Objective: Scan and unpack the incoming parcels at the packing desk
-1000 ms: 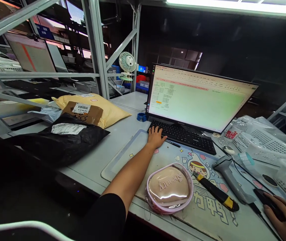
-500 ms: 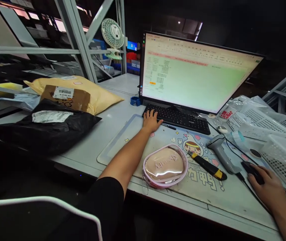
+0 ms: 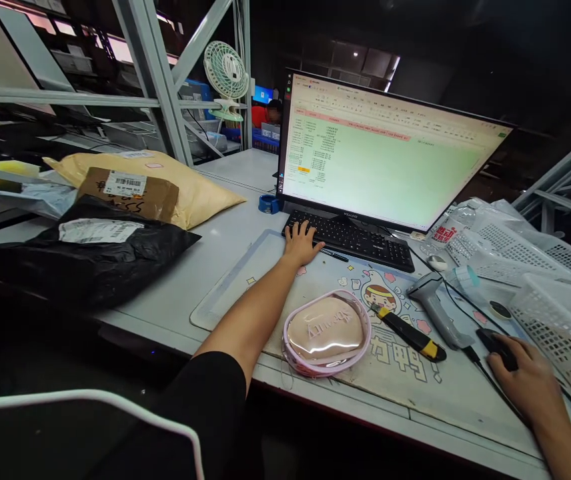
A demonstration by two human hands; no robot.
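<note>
So the keyboard (image 3: 365, 241) is a plain black full-size one with a number pad at the right end, sitting at a bit of a slant right in front of the monitor (image 3: 390, 150), which has a spreadsheet-looking page up. The person's left hand (image 3: 299, 245) lies on its left end, fingers loosely spread over the keys, not gripping anything. Can't tell if any key is actually pushed down. A dark pen (image 3: 334, 255) lies along the keyboard's front edge.

The mouse (image 3: 496, 348) is black too, over on the right side of the desk mat (image 3: 225, 307), just beside the grey scanner's (image 3: 438, 310) handle. The right hand (image 3: 528, 373) is cupped over it with the fingers curled around the body, so most of it is covered.

Containers: there's a clear pouch (image 3: 326, 333) with pink trim near the mat's front edge, "beauty" lettering on top and something beige showing through. White perforated baskets (image 3: 508, 247) stand on the right with clear plastic over them; can't make out what's inside. The nearer basket (image 3: 558, 340) is just as hard to read. On the left, a black mailer (image 3: 110, 257), a taped cardboard box (image 3: 158, 199) and a yellow padded mailer (image 3: 210, 193) overlap in a pile, contents hidden.
</note>
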